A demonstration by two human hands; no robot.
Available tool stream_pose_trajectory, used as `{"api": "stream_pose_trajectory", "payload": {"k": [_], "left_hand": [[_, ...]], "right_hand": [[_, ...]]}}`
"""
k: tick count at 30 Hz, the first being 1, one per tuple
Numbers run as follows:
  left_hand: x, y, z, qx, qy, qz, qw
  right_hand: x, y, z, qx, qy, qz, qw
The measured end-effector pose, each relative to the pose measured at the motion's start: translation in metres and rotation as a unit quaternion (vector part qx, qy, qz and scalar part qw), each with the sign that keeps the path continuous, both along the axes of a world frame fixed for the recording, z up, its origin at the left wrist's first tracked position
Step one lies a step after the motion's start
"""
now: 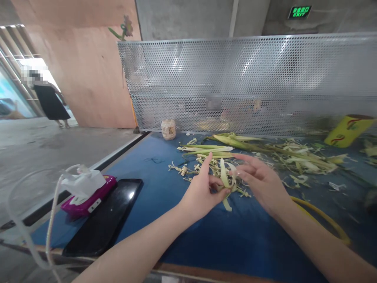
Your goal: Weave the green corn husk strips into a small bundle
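Observation:
Above the blue table, my left hand [203,188] pinches a pale green leaf strip [224,173] between thumb and fingers, its index finger pointing up. One end of the strip hangs below the fingertips, and the upper part curls over in a loop. My right hand [259,179] is at the loop's right side, its bent fingers closed on the strip. Just beyond the hands lie small woven leaf pieces [183,170], partly hidden by them. Long green leaf stalks [212,149] rest farther back.
A perforated metal screen [206,70] borders the table's back. Leaf scraps [306,161] and a yellow roll [349,130] are at right, a jar [168,129] at back left. A phone [103,220] and purple power strip [88,200] lie at left; a person [50,98] stands beyond.

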State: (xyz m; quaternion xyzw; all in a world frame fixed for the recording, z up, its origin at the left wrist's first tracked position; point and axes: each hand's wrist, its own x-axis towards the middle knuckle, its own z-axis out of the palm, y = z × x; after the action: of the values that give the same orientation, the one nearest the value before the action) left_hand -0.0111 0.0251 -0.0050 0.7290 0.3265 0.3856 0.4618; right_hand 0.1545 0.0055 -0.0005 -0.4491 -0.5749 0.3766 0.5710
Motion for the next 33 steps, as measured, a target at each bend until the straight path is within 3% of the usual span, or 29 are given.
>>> {"api": "stream_pose_trajectory", "payload": {"k": [3, 8, 12, 18, 23, 26, 33], "left_hand": [[-0.002, 0.0, 0.0, 0.042, 0.021, 0.028, 0.998], [-0.005, -0.001, 0.002, 0.102, 0.041, 0.066, 0.992], [-0.005, 0.001, 0.004, 0.048, 0.016, 0.084, 0.995], [-0.004, 0.009, 0.001, -0.078, -0.086, 0.067, 0.991], [-0.001, 0.01, 0.006, -0.148, -0.12, 0.071, 0.979], [-0.001, 0.008, 0.008, -0.18, -0.131, 0.075, 0.972], [0.0, 0.008, 0.009, -0.211, -0.138, 0.08, 0.964]], "right_hand": [[0.001, 0.001, 0.0, 0.007, 0.04, 0.011, 0.999], [-0.001, -0.003, 0.002, 0.022, 0.014, 0.045, 0.999], [-0.002, -0.009, 0.007, 0.051, -0.04, 0.07, 0.995], [-0.008, -0.014, 0.012, 0.058, -0.227, 0.035, 0.972], [-0.006, -0.012, 0.008, 0.154, -0.33, -0.005, 0.931], [-0.003, -0.012, 0.006, 0.209, -0.363, -0.035, 0.907], [-0.002, -0.013, 0.004, 0.215, -0.394, -0.036, 0.893]]}}
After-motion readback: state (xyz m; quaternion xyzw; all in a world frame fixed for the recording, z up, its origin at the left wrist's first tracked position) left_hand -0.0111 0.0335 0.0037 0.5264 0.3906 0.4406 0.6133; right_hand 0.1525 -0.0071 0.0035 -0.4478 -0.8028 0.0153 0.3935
